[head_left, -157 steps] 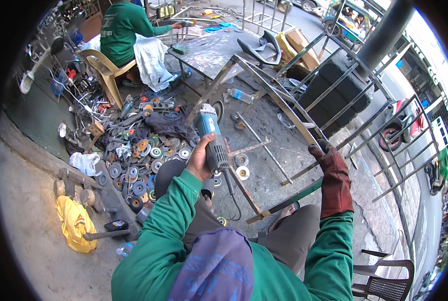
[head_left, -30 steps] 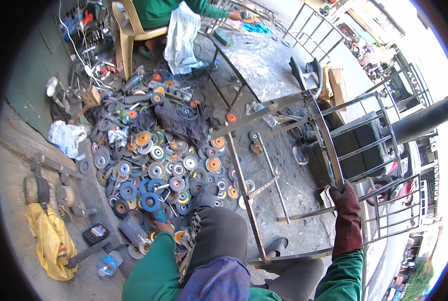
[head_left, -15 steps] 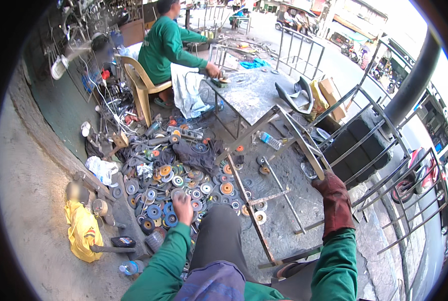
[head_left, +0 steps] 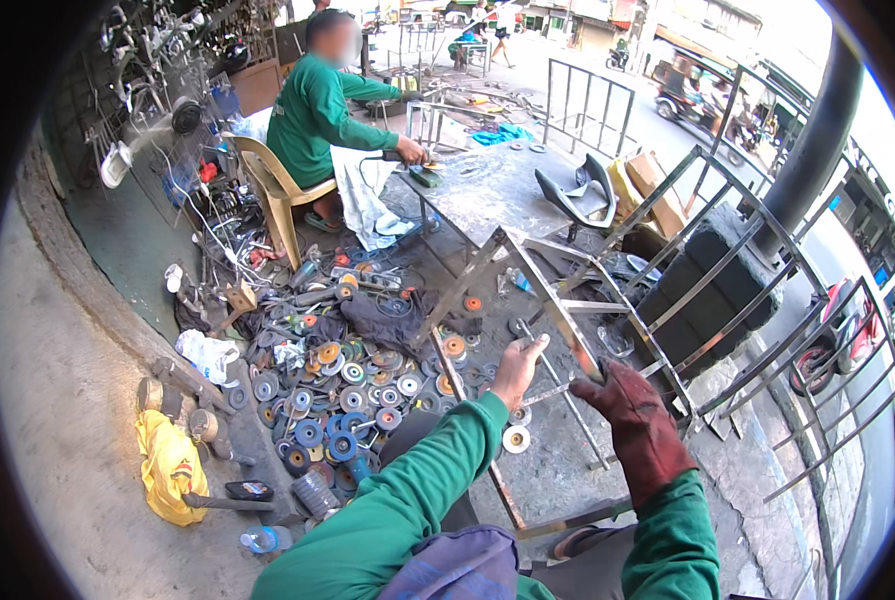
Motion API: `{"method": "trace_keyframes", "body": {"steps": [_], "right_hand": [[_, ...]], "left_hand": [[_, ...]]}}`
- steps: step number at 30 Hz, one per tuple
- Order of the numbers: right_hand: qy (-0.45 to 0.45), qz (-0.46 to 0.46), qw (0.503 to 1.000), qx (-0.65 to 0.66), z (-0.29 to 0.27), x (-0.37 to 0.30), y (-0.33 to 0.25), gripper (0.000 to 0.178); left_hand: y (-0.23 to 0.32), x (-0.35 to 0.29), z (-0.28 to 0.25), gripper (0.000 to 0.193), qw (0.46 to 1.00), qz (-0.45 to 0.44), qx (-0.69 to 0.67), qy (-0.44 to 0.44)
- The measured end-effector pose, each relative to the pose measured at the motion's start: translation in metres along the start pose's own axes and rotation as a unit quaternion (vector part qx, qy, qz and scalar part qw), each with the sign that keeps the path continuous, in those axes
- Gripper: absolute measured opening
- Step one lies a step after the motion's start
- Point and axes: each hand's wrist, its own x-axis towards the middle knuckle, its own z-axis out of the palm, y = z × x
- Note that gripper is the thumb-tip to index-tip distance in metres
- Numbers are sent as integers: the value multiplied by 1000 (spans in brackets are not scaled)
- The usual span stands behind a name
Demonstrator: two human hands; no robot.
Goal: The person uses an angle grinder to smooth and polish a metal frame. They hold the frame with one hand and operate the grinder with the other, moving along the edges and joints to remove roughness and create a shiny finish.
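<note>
Both hands met at the frame: right hand, gloved, gripped its bar; bare left hand reached open beside. That ungloved palm could catch a sharp steel edge.

Head view — steeply down, near hands

Beside the steel frame, the gloved right hand has its fingertips hidden behind the bar; the left hand's palm is turned away. The frame's far end is cut off at the rim.
</note>
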Motion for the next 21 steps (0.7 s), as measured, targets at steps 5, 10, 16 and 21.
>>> {"method": "trace_keyframes", "body": {"steps": [5, 10, 16, 21], "right_hand": [[-45, -40, 988, 145, 0, -20, 8, 78], [-111, -10, 898, 426, 27, 4, 49, 60], [376, 226, 754, 489, -10, 44, 187, 61], [473, 225, 725, 447, -67, 79, 275, 57]], "left_hand": [[-5, 14, -7, 41, 996, -29, -85, 0], [2, 25, -9, 36, 992, 7, -125, 24], [-9, 25, -54, 42, 998, -16, 22, 62], [-23, 27, -100, 61, 977, 56, 197, 62]]}}
